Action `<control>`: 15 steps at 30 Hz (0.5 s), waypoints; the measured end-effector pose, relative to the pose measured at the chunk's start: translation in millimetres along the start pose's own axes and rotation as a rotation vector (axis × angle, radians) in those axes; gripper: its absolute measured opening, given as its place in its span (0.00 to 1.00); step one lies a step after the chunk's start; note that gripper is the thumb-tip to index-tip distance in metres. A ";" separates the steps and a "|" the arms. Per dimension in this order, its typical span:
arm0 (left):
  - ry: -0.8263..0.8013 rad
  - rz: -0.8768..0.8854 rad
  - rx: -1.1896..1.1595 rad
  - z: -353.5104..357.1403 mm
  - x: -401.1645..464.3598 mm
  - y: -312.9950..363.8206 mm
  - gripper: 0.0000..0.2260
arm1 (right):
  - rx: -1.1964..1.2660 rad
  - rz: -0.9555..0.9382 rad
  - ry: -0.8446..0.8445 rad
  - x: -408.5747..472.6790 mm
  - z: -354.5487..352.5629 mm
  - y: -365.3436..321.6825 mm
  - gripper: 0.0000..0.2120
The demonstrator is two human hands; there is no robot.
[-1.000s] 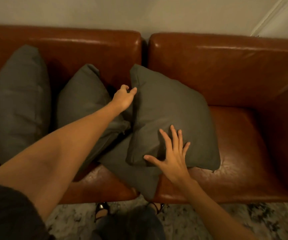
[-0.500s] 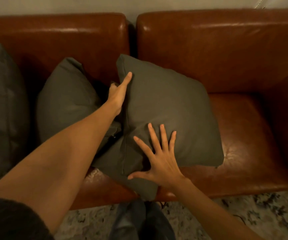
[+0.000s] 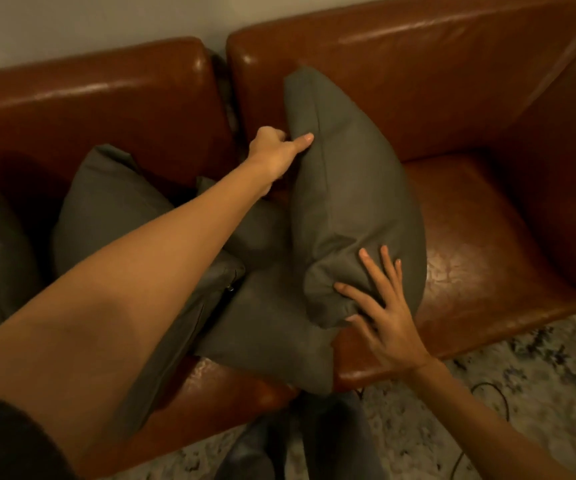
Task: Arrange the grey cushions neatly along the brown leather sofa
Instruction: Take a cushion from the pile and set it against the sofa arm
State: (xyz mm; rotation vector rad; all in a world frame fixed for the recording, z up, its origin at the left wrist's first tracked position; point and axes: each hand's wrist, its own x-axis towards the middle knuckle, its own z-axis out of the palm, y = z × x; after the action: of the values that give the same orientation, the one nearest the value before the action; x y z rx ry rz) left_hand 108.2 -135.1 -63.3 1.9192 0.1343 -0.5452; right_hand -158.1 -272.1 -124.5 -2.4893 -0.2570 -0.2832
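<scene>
Cushion (image 3: 352, 202) stands on edge mid-frame; bare sofa (image 3: 480, 237) seat at right. Left hand (image 3: 276, 150) grips its upper edge; right hand (image 3: 383, 306) presses flat, fingers spread.

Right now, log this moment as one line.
left hand grips grey cushion edge | right hand presses its lower corner | cushion tilted on brown leather sofa
</scene>
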 end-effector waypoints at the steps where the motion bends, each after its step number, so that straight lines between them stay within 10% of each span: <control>1: -0.001 -0.005 0.044 7.5 0.5 6.1 0.29 | 0.038 0.019 0.013 -3.2 -5.6 4.8 0.18; 15: -0.099 0.246 0.251 85.7 4.5 71.1 0.44 | 0.354 0.294 0.336 -31.8 -65.5 36.2 0.21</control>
State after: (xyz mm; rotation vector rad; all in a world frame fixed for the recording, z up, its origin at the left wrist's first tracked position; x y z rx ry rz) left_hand 109.9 -242.0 -31.6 2.1083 -0.2423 -0.5072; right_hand -188.9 -343.6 -101.2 -2.0545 0.1827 -0.4797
